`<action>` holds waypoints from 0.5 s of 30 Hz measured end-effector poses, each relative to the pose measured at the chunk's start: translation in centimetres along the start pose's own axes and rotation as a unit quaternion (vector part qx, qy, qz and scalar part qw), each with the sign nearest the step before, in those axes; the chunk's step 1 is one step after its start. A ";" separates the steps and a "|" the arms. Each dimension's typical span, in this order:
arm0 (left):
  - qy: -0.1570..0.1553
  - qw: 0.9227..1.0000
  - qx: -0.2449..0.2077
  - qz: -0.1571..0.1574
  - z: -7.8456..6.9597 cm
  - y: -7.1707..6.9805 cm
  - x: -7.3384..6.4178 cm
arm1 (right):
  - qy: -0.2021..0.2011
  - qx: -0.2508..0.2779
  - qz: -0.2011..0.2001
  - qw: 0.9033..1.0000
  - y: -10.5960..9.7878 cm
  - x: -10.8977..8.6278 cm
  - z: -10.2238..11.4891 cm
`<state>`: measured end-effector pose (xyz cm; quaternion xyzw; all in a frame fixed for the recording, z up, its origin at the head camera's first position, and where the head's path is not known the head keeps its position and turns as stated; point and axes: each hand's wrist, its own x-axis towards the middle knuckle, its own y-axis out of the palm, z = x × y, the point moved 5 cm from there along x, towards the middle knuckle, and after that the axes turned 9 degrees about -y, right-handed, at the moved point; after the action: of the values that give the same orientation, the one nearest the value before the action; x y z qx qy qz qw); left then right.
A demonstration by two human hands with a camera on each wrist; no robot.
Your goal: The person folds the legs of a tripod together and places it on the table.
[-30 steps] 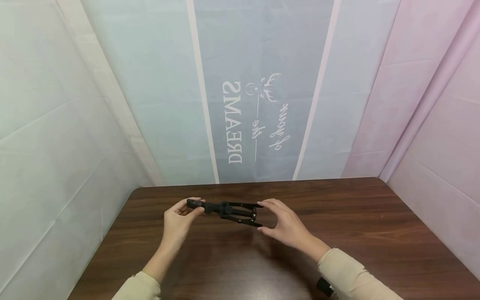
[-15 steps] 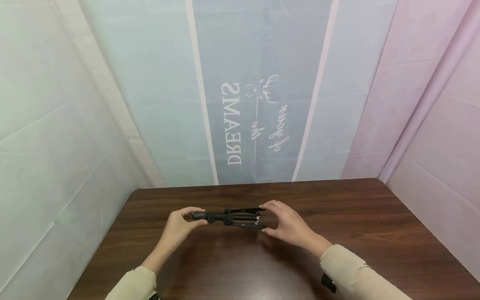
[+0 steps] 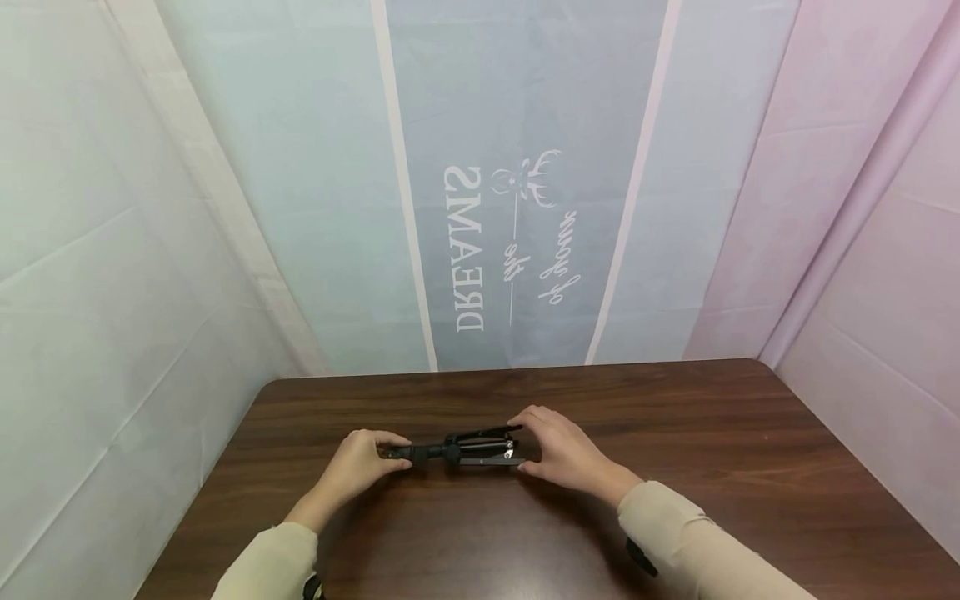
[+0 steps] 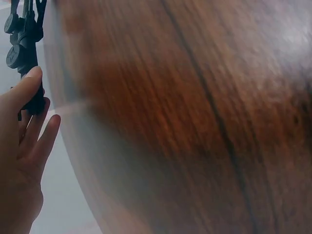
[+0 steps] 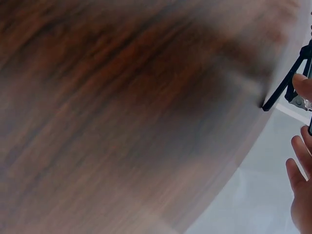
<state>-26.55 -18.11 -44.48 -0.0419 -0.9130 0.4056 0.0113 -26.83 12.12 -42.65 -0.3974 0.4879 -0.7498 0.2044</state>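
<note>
A small black tripod (image 3: 452, 454) lies sideways between both hands, close over the brown table, its legs slightly spread toward the right. My left hand (image 3: 354, 463) pinches the head end between thumb and fingers. In the left wrist view, round knobs show on the tripod (image 4: 30, 54) just beyond the left thumb, while the lower fingers of the left hand (image 4: 29, 161) stay extended. My right hand (image 3: 566, 454) spans the leg ends, thumb on the near leg and fingers on the far one. One tripod leg (image 5: 282, 85) angles outward past the right thumb in the right wrist view.
The wood-grain table (image 3: 480, 542) has rounded far corners. A printed fabric backdrop (image 3: 517, 100) hangs behind its far edge, with pale fabric walls (image 3: 97, 292) at both sides. Dark devices (image 3: 641, 557) show under the sleeves.
The tripod has come lower in the head view, toward the table, and has levelled out and turned about its length. Both hands have moved along with it, keeping their places at its two ends.
</note>
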 end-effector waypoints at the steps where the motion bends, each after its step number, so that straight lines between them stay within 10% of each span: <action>1: 0.006 1.000 0.007 0.001 0.1 0.1 0.0 | 0.000 -0.001 0.005 1.000 0.1 0.0 0.1; 15: 0.058 0.996 0.064 0.029 1.0 0.9 -0.4 | -0.014 -0.033 0.076 0.996 1.6 -0.3 1.3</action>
<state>-26.16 -18.32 -45.79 -0.0906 -0.8813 0.4606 0.0551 -25.77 10.89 -43.97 -0.3765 0.5381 -0.7099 0.2543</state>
